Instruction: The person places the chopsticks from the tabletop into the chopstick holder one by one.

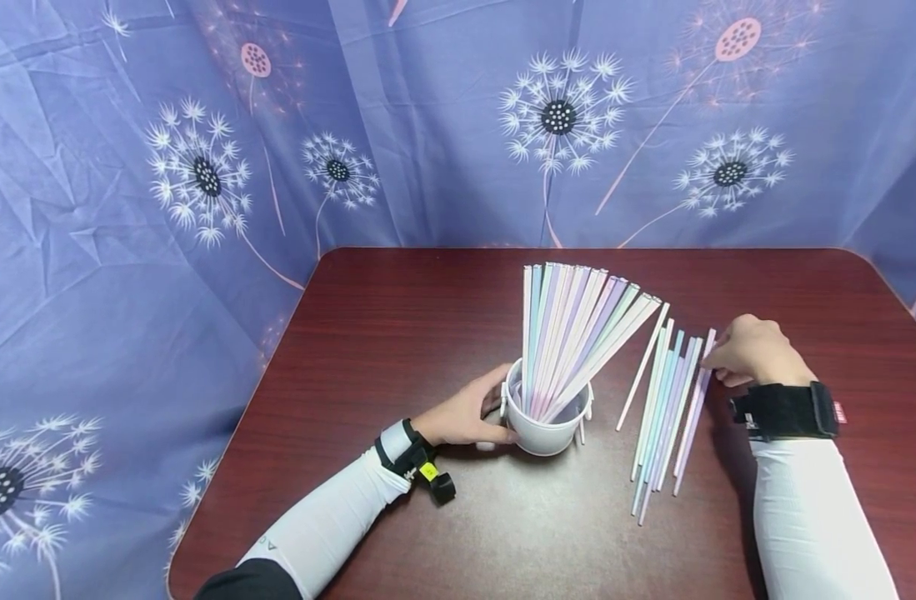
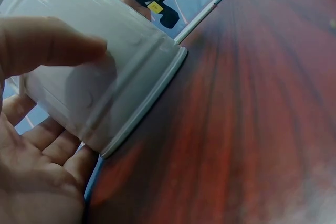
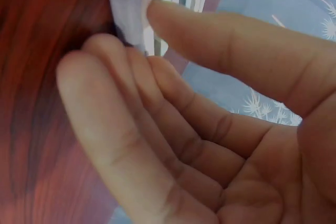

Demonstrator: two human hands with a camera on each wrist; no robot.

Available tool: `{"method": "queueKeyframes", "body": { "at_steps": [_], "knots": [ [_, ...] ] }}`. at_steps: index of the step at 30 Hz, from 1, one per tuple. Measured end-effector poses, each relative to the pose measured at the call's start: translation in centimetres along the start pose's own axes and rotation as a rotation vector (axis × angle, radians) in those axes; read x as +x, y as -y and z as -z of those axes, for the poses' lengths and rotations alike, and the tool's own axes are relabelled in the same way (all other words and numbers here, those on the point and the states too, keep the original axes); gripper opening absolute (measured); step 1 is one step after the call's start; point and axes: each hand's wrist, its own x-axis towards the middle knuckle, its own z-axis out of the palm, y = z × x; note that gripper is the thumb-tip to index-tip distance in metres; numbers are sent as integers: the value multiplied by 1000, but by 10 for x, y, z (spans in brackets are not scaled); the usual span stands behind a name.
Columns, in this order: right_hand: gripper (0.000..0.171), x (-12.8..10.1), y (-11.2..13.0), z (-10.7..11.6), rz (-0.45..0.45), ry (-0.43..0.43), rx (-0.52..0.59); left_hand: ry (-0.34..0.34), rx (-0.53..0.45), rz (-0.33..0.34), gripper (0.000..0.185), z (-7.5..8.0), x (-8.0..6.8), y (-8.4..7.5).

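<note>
Two hands at pastel chopsticks.
Left hand cups the white cup at centre frame; right hand pinches a lilac chopstick lying flat, right of centre.

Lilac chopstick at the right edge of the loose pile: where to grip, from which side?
Take the lilac chopstick near its far, thick end, coming from the right. It lies flat on the table as the outermost of the loose chopsticks, so only that flank is free. The right hand already has its fingers there.
</note>
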Motion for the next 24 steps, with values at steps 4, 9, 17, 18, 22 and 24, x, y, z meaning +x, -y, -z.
{"method": "queueKeyframes", "body": {
  "at_steps": [4, 9, 17, 18, 22, 24],
  "knots": [
    [38, -1, -3, 1, -6, -19, 2, 3, 0, 16, 94, 0, 0, 0],
    [39, 3, -4, 0, 36, -61, -37, -23, 29, 46, 100, 0, 0, 0],
    [52, 9, -9, 0, 35, -13, 5, -45, 170, 68, 98, -1, 0, -1],
    [55, 10, -9, 0, 30, 11, 30, -45, 178, 69, 97, -1, 0, -1],
    [62, 13, -10, 0, 19, 89, 99, -41, 223, 62, 93, -1, -1, -2],
    [65, 14, -9, 0, 12, 112, 128, -29, 228, 55, 93, 0, -2, -3]
  ]
}}
